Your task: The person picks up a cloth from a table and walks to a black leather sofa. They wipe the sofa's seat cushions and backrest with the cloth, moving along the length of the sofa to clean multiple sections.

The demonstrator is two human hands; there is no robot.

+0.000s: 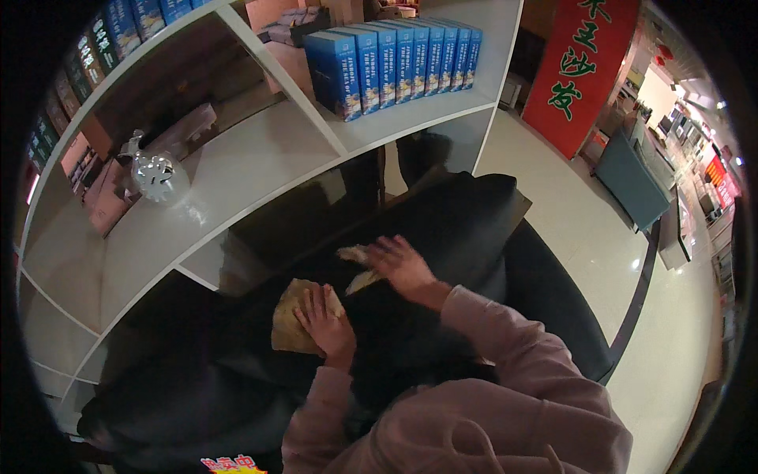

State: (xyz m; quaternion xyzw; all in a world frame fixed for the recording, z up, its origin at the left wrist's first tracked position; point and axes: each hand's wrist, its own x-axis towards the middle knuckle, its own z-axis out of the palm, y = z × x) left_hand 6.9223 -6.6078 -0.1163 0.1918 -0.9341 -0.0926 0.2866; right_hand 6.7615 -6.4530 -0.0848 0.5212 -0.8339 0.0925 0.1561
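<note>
My left hand (325, 324) lies over a folded yellowish cloth (290, 326), its fingers spread across the near face and the thumb not clearly visible. The cloth is against the black leather sofa (450, 237). Further up and to the right, my right hand (405, 266), slightly blurred, is on a second pale yellowish cloth (362, 281). Two ends of that cloth stick out to the left from under the fingers, against the dark leather. How tightly the fingers grip it is partly hidden.
A white shelf unit (260, 207) with mirrored backing stands right behind the sofa. It holds a row of blue book-like boxes (388, 71) and a shiny silver ornament (157, 175). To the right are a tiled floor (568, 249), a red sign panel (574, 71) and a blue-grey armchair (633, 172).
</note>
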